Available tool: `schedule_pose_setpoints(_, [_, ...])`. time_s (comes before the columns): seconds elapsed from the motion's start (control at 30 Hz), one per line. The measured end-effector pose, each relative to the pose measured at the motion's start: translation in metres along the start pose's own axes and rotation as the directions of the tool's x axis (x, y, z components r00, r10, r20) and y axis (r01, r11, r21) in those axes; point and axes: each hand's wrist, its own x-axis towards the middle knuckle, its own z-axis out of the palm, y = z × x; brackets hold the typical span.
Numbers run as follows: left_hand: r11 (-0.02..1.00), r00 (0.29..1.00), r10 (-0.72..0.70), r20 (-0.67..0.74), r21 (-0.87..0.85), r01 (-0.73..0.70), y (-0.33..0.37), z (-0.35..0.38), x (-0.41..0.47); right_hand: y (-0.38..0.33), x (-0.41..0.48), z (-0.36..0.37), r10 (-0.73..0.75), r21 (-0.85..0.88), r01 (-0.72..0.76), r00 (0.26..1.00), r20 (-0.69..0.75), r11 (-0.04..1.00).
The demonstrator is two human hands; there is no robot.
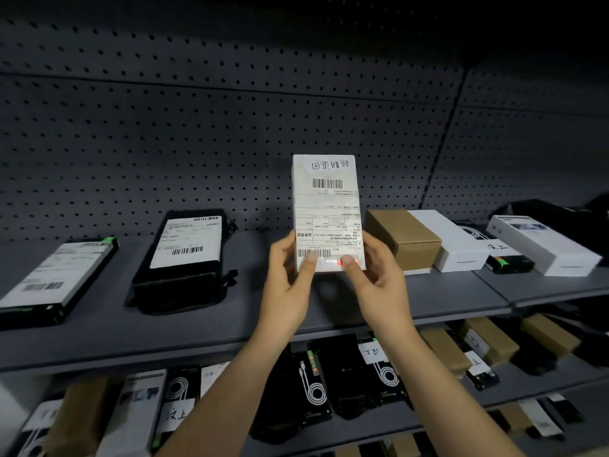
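Our left hand (290, 288) and right hand (379, 285) are pinching the flat white labelled cardboard box (326, 209) upright above the grey metal shelf (230, 318). We are probably checking its label, and the next move is needing a free spot.

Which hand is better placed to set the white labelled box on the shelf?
Probably left: both grip the white labelled box, but the left hand has bare shelf beside it, while the right hand crowds the brown box.

Fine print on box (327, 206) unreadable
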Motion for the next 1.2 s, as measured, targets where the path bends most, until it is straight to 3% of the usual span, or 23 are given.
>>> schedule_pose_setpoints(0.27, [0.998, 0.993, 0.070, -0.090, 0.009, -0.070, 0.007, 0.026, -0.002, 0.001, 0.018, -0.027, -0.064, 0.044, 0.060, 0.993, 0.100, 0.997])
schedule_pose_setpoints(0.37, [0.991, 0.987, 0.104, -0.122, 0.091, -0.094, 0.015, 0.025, 0.002, 0.000, 0.029, -0.040, -0.116, -0.131, 0.137, 0.981, 0.152, 0.982])
schedule_pose_setpoints(0.43, [0.951, 0.975, 0.188, -0.122, 0.269, -0.150, 0.019, 0.018, 0.007, -0.003, 0.038, -0.051, -0.232, -0.310, 0.287, 0.951, 0.203, 0.907])
schedule_pose_setpoints(0.5, [0.815, 0.948, 0.315, -0.057, 0.528, -0.239, 0.027, 0.010, 0.012, -0.010, 0.049, -0.059, -0.377, -0.398, 0.467, 0.881, 0.285, 0.790])
schedule_pose_setpoints(0.6, [0.508, 0.911, 0.393, 0.128, 0.795, -0.330, 0.044, 0.003, 0.015, -0.017, 0.069, -0.066, -0.541, -0.478, 0.667, 0.745, 0.391, 0.572])
schedule_pose_setpoints(0.7, [0.218, 0.885, 0.361, 0.293, 0.897, -0.385, 0.056, 0.001, 0.013, -0.022, 0.084, -0.068, -0.588, -0.471, 0.774, 0.630, 0.508, 0.423])
schedule_pose_setpoints(0.8, [0.033, 0.842, 0.301, 0.447, 0.878, -0.478, 0.067, 0.004, 0.007, -0.022, 0.093, -0.071, -0.503, -0.430, 0.828, 0.561, 0.658, 0.360])
schedule_pose_setpoints(0.93, [-0.070, 0.804, 0.234, 0.547, 0.834, -0.548, 0.076, 0.009, -0.006, -0.018, 0.102, -0.074, -0.458, -0.330, 0.859, 0.493, 0.740, 0.392])
schedule_pose_setpoints(1.03, [-0.081, 0.797, 0.307, 0.521, 0.848, -0.523, 0.077, 0.014, -0.015, -0.019, 0.100, -0.077, -0.466, -0.278, 0.836, 0.505, 0.727, 0.473])
schedule_pose_setpoints(1.1, [-0.091, 0.780, 0.425, 0.460, 0.879, -0.469, 0.081, 0.018, -0.022, -0.018, 0.096, -0.076, -0.440, -0.274, 0.778, 0.566, 0.697, 0.565])
schedule_pose_setpoints(1.2, [-0.126, 0.710, 0.580, 0.400, 0.905, -0.407, 0.093, 0.025, -0.032, -0.016, 0.087, -0.073, -0.348, -0.200, 0.536, 0.745, 0.569, 0.820])
